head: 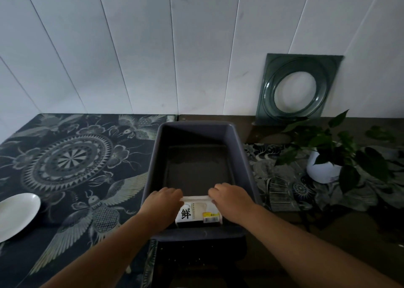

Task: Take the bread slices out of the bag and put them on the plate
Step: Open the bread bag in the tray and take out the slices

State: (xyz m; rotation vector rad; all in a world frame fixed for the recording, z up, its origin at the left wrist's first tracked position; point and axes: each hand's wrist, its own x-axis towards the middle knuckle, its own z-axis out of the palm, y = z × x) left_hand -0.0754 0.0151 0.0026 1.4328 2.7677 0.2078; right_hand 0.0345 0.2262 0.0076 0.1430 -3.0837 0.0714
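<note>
A white bread bag (197, 214) with a black character and a yellow sticker lies at the near end of a dark grey tub (238, 143). My left hand (162, 201) grips the bag's top edge at its left corner. My right hand (230, 197) grips the same edge at its right corner. The bag looks sealed, and no slices show outside it. A white plate (16, 214) lies at the left edge of the view on the patterned mat, with nothing on it.
The dark mat (72, 161) with a bird and mandala print covers the left of the table. A potted plant (328, 156) in a white pot stands right of the tub. A square green glass dish (295, 91) leans on the white panelled wall behind it.
</note>
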